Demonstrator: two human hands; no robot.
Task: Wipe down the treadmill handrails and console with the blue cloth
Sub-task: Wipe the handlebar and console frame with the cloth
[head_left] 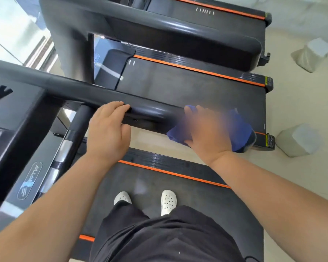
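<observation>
Both hands on handrail (95, 93), frame centre | our left hand (108, 129) gripping bare rail | our right hand (206, 133) pressing blue cloth (240, 133) on rail end | risk: bunched cloth slips off, end left unwiped

1 head view looks steeply down, close over a handrail (102, 95), slightly blurred

Bright daylight from window (17, 29) upper left; glare on handrail (150, 110); right hand (206, 133) motion-blurred; wide-angle edges bent.
</observation>
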